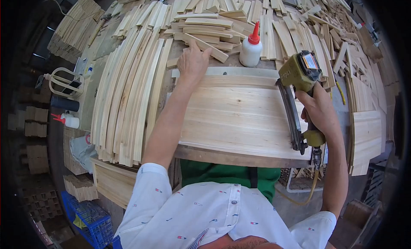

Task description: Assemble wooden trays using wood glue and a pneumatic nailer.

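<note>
My right hand (318,110) is wrapped round the handle of an olive-green air nail gun (295,69). The gun stands over the right end of a pale wooden panel (239,112) lying flat before me. Beyond the panel's far edge, my left hand (193,62) grips a short wooden strip (209,49) at its left part, thumb on the near side. Behind that strip is a pile of similar short strips (205,24). A white glue bottle (251,50) with a red nozzle stands upright right of the pile.
Long wooden slats (124,86) lie side by side on the left. More loose strips (282,35) cover the far and right bench. An air hose (314,180) hangs from the gun. A second glue bottle (70,121) and a blue crate (92,221) are at the left.
</note>
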`<action>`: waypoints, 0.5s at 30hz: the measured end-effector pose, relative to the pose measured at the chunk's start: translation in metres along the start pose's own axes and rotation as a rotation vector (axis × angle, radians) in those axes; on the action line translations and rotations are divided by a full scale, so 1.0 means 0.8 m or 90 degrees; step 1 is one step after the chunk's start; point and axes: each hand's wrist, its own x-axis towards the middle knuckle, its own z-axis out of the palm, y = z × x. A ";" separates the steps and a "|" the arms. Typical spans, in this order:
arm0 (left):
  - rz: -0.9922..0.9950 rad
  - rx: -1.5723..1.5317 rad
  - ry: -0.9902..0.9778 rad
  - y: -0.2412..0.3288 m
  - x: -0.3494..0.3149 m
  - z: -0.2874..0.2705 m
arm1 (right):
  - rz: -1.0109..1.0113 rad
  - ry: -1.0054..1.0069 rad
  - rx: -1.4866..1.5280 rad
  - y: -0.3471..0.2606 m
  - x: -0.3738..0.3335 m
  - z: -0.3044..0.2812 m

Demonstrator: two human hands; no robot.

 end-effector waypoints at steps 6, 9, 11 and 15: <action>-0.088 -0.040 0.072 0.025 0.001 0.036 | -0.012 0.001 -0.017 0.001 0.002 0.001; -0.165 -0.165 0.110 0.034 0.001 0.043 | -0.020 -0.004 -0.020 0.001 0.003 0.003; -0.185 -0.213 0.121 0.037 0.001 0.044 | -0.015 0.004 0.009 0.002 0.002 0.006; -0.162 -0.331 0.162 0.027 -0.012 0.005 | -0.023 0.001 -0.001 0.002 0.003 0.010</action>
